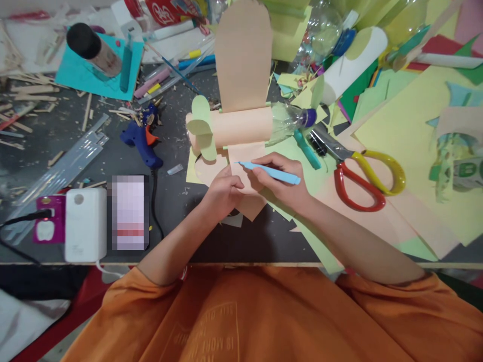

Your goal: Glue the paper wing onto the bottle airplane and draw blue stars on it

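Observation:
A plastic bottle (287, 122) wrapped in peach paper (245, 125) lies sideways like a small aeroplane, its purple cap to the right. Light green paper blades (202, 126) sit at its left end. One long peach wing (243, 55) extends away from me, and a nearer peach wing (247, 153) comes toward my hands. My left hand (222, 193) grips this nearer wing by its edge, thumb on top. Between the fingers of my right hand (283, 181) is a light blue marker pen (277, 173), its tip at the surface of the nearer wing.
Big scissors (362, 176) with red and yellow handles lie on paper sheets at right. A blue glue gun (141, 143), a white power bank (86, 224) and a phone (130, 213) are at left. Glue sticks (81, 163), wood sticks and a black-capped bottle (94, 50) lie farther left.

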A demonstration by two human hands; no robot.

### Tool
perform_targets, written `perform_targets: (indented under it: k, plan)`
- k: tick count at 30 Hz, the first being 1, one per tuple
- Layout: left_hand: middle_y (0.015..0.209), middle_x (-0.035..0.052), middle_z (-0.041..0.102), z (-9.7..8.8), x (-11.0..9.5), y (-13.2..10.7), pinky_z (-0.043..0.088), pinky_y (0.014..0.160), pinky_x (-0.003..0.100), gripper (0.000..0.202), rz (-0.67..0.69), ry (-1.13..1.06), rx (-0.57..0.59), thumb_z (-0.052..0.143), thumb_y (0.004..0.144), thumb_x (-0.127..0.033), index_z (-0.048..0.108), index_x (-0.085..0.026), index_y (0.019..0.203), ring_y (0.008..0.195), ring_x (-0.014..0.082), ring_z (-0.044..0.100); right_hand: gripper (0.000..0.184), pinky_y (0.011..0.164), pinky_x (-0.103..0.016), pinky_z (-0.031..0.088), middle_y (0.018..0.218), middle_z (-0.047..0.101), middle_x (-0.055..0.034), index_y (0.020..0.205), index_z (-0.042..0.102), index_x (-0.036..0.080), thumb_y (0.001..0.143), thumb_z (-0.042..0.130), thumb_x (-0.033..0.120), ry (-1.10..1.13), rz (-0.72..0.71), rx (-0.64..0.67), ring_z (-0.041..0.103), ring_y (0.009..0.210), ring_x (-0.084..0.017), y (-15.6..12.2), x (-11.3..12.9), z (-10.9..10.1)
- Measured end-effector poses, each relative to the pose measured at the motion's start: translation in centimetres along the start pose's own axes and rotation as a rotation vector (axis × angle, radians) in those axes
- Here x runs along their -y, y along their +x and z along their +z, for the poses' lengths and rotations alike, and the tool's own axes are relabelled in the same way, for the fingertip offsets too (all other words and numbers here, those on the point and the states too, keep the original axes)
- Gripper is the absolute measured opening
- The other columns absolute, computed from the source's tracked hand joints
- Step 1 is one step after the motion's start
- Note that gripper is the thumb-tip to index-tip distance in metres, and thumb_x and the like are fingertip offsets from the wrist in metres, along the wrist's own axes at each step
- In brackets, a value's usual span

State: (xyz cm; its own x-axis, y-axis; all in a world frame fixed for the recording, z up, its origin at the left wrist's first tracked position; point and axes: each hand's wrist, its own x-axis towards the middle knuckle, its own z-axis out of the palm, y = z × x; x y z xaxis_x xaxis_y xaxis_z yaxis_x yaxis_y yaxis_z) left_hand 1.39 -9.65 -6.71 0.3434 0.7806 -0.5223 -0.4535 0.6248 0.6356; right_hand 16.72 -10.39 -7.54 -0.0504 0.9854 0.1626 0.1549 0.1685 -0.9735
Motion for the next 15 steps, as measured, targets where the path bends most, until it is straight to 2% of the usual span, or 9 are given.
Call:
perform_targets:
  k: [6,15]
  plan:
    - [0.091,0.003,0.076,-0.36,0.33,0.26,0.051,0.092,0.035,0.046,0.01,0.012,0.009,0.06,0.05,-0.008,0.07,-0.019,0.094,0.096,0.0246,0.07,0.012,0.057,-0.029,0.052,0.076,0.076,-0.0008,0.084,0.074,0.022,0.086,0.07,0.034,-0.023,0.044,-0.002,0.062,0.061,-0.014,0.02,-0.05,-0.4]
    - [0.086,0.0021,0.074,-0.33,0.27,0.27,0.051,0.088,0.035,0.042,0.009,0.025,0.003,0.061,0.05,-0.01,0.07,-0.018,0.09,0.09,0.0231,0.069,0.01,0.056,-0.028,0.05,0.072,0.075,-0.0001,0.08,0.074,0.022,0.084,0.072,0.031,0.033,0.043,-0.044,0.062,0.061,-0.014,-0.03,-0.09,-0.55]
